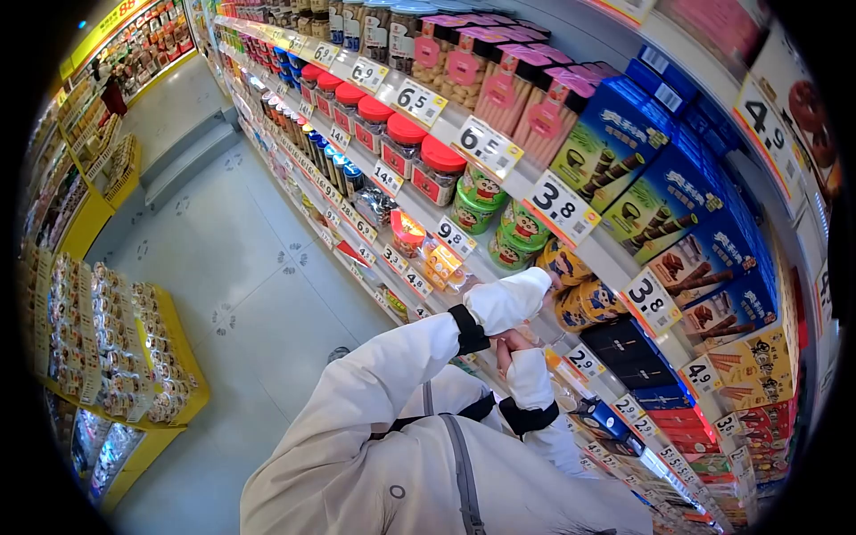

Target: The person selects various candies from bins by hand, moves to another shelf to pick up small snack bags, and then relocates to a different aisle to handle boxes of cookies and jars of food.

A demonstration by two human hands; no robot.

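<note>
White-sleeved arms reach the shelf; left hand (515, 342) and right hand (551, 283) sit by yellow tubs (584, 299), grip can't be told, prob. mid-pick, nothing taken off yet.

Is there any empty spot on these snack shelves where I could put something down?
Barely. The shelves are crowded with red-lidded clear jars, green round tubs and blue biscuit boxes. The only bare room is the grey tiled aisle floor, beside the yellow display rack.
</note>
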